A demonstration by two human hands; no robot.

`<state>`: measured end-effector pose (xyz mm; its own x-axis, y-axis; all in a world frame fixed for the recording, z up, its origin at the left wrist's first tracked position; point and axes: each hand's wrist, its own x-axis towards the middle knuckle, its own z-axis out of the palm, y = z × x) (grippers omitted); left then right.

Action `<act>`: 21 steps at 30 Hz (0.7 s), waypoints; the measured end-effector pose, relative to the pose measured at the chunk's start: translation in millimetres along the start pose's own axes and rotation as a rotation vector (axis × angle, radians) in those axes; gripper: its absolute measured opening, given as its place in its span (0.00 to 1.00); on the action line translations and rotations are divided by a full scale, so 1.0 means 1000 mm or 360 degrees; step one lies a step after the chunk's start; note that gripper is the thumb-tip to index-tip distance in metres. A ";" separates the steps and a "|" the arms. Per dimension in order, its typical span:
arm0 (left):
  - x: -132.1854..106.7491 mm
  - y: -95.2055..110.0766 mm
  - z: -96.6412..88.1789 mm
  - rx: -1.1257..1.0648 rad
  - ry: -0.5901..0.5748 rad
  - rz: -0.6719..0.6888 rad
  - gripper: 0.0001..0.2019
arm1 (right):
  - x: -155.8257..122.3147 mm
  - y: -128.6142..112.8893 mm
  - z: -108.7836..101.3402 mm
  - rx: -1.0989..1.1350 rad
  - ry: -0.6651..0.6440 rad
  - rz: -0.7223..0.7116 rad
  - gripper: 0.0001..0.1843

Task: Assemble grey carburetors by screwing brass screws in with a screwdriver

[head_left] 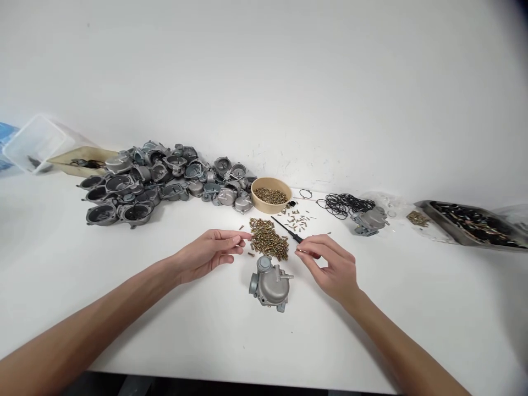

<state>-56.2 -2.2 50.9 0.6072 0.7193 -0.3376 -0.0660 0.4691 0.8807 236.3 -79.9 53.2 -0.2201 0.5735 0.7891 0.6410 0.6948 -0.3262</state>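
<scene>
A grey metal carburetor body (270, 283) lies on the white table (231, 330) between my hands. Just beyond it is a heap of small brass screws (268, 239). My left hand (208, 253) reaches toward the heap's left edge, fingers stretched out with the tips close together by a few loose screws. My right hand (332, 267) hovers right of the heap, thumb and forefinger pinched on a small thin part that I cannot name. A black screwdriver (286, 230) lies between the heap and my right hand.
A pile of grey carburetor bowls (157, 179) fills the back left. A tan bowl of screws (271, 194), black O-rings (344, 203), a second carburetor (369, 220), a metal tray of black parts (474, 223) and a clear plastic box (35, 143) line the back wall.
</scene>
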 end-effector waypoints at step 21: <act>0.023 0.007 -0.063 0.2049 0.0428 0.0718 0.18 | 0.000 -0.002 -0.005 0.0608 -0.0418 0.0442 0.07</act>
<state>-92.7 49.6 28.2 0.5499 0.8248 0.1312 0.6434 -0.5185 0.5632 238.5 -83.7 56.1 -0.2883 0.8131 0.5057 0.3986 0.5821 -0.7088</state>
